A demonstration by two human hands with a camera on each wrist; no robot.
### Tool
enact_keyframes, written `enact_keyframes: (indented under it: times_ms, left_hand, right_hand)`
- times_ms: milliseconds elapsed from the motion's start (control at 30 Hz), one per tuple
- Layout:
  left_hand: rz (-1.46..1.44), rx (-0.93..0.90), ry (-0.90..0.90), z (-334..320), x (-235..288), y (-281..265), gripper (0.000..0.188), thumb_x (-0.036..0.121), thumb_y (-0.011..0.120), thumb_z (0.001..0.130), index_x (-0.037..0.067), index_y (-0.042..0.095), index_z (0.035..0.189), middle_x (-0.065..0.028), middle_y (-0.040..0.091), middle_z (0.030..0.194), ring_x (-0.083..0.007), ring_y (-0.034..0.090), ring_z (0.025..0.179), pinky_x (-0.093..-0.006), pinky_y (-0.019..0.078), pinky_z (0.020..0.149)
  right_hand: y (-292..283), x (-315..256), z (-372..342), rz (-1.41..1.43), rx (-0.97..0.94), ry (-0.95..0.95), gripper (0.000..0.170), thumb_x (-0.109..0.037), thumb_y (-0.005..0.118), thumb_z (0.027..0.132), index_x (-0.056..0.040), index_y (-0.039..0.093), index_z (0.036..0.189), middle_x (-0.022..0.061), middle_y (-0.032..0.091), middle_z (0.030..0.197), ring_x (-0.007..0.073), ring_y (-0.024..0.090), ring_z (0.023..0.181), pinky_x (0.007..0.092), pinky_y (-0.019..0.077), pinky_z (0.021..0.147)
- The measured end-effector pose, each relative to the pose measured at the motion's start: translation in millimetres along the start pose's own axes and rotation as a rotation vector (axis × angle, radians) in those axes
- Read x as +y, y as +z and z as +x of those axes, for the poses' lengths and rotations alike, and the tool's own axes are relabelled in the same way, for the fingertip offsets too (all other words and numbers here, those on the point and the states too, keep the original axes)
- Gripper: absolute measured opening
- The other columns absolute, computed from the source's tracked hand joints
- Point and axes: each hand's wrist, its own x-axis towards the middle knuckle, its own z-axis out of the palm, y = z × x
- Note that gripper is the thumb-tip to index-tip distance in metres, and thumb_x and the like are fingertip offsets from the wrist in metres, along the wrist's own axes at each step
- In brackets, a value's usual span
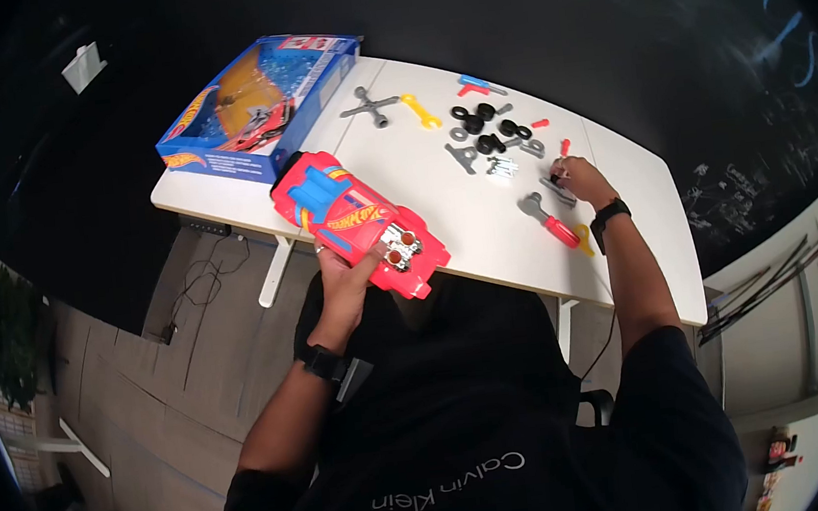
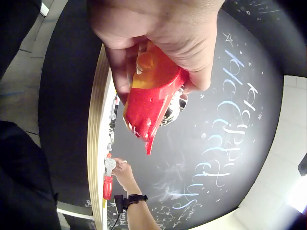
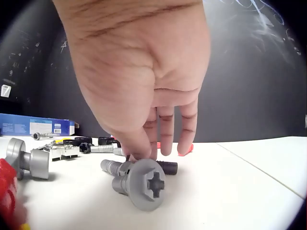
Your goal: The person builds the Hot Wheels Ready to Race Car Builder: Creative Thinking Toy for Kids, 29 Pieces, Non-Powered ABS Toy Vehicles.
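A red toy car [image 1: 356,216] with blue and yellow trim and a chrome engine sits in the grip of my left hand [image 1: 346,286], above the table's front edge. My thumb lies near the engine. At the right side of the table, my right hand [image 1: 583,182] reaches down to several grey plastic screws [image 3: 145,184]. Thumb and forefinger pinch at one of these screws, while the other fingers hang down straighter behind. The fingertips partly hide the pinched screw. Near that hand lies a grey-headed toy wrench with a red handle [image 1: 558,228].
A blue toy box [image 1: 316,107] stands at the table's left end. Black wheels [image 1: 489,143], a chrome part [image 1: 502,168], a grey cross wrench [image 1: 371,107], a yellow wrench [image 1: 421,111] and a blue-and-red toy tool [image 1: 478,85] lie on the white table [image 1: 465,225].
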Motion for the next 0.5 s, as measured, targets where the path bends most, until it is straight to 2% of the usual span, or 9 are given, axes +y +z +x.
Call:
enact_keyframes:
  times_ms: [67,133,167,200,267,300,400,433,500]
  left_hand:
    - [0.01,0.003,0.022,2,-1,-3,0.062,-0.002,0.074,0.09,0.005,0.034,0.136,-0.014,0.057,0.131,-0.0208,0.062,0.12,-0.0364,0.053,0.104]
    - [0.008,-0.014,0.013,3,-1,-2,0.061,-0.002,0.075,0.089,0.006,0.035,0.135,-0.014,0.057,0.131,-0.0207,0.062,0.12,-0.0363,0.0528,0.104]
    - [-0.003,-0.012,0.008,3,0,-1,0.061,-0.002,0.076,0.089,0.006,0.035,0.134,-0.0137,0.057,0.131,-0.0207,0.062,0.12,-0.0362,0.0532,0.103]
    - [-0.003,-0.005,0.018,2,0,0,0.061,-0.002,0.076,0.089,0.006,0.035,0.134,-0.0137,0.057,0.131,-0.0207,0.062,0.12,-0.0362,0.0532,0.103]
    - [-0.012,0.008,0.015,1,3,2,0.061,-0.002,0.077,0.088,0.006,0.036,0.133,-0.0134,0.058,0.13,-0.0206,0.062,0.12,-0.0361,0.0537,0.103]
    - [-0.013,0.017,0.037,1,3,4,0.062,-0.002,0.077,0.088,0.006,0.035,0.133,-0.0134,0.058,0.13,-0.0206,0.062,0.12,-0.0363,0.0541,0.102]
    - [0.008,0.025,0.016,2,-1,2,0.061,-0.003,0.076,0.088,0.006,0.035,0.132,-0.0137,0.058,0.13,-0.0205,0.063,0.119,-0.0365,0.0542,0.102]
    - [0.005,0.019,0.007,3,0,2,0.061,-0.003,0.076,0.088,0.006,0.035,0.132,-0.0137,0.058,0.13,-0.0205,0.063,0.119,-0.0365,0.0542,0.102]
    - [0.001,0.006,-0.011,2,2,1,0.061,-0.004,0.075,0.088,0.006,0.034,0.132,-0.0139,0.058,0.13,-0.0205,0.063,0.118,-0.0364,0.0542,0.102]
  right_hand:
    - [0,-11,4,0.06,-0.038,0.029,0.029,0.001,0.073,0.081,-0.0064,0.072,0.109,0.014,0.075,0.106,0.0331,0.07,0.101,0.0403,0.0561,0.088]
    - [-4,-21,-5,-0.107,0.063,0.049,0.028,-0.004,0.075,0.078,-0.0061,0.07,0.105,0.0138,0.075,0.101,0.0335,0.071,0.095,0.0402,0.0567,0.084]
    - [-4,-21,-5,-0.088,0.177,0.005,0.026,-0.008,0.077,0.075,-0.0043,0.066,0.099,0.0146,0.074,0.097,0.0338,0.071,0.092,0.0406,0.0561,0.08]
    - [-5,-23,-4,-0.089,0.179,-0.006,0.026,-0.008,0.077,0.075,-0.0043,0.066,0.099,0.0146,0.074,0.097,0.0338,0.071,0.092,0.0406,0.0561,0.08]
    - [-20,-35,-4,-0.001,0.324,-0.003,0.019,-0.006,0.075,0.078,-0.0016,0.062,0.092,0.014,0.071,0.089,0.0275,0.07,0.08,0.0376,0.0554,0.073]
    - [-24,-42,-4,0.017,0.373,-0.032,0.023,-0.007,0.078,0.077,-0.0011,0.058,0.087,0.0123,0.066,0.081,0.0242,0.066,0.074,0.0361,0.0544,0.069]
    - [-36,-61,-11,0.068,0.412,-0.103,0.027,-0.01,0.078,0.075,-0.0017,0.056,0.087,0.0145,0.064,0.078,0.0301,0.065,0.072,0.0387,0.0532,0.067]
    - [-38,-69,-14,0.1,0.472,-0.172,0.027,-0.01,0.079,0.075,-0.0016,0.056,0.086,0.0137,0.062,0.076,0.0282,0.062,0.068,0.0379,0.0525,0.066]
    - [-38,-77,-19,0.13,0.472,-0.142,0.027,-0.01,0.079,0.075,-0.0013,0.056,0.086,0.0141,0.062,0.076,0.028,0.063,0.069,0.0376,0.0525,0.065]
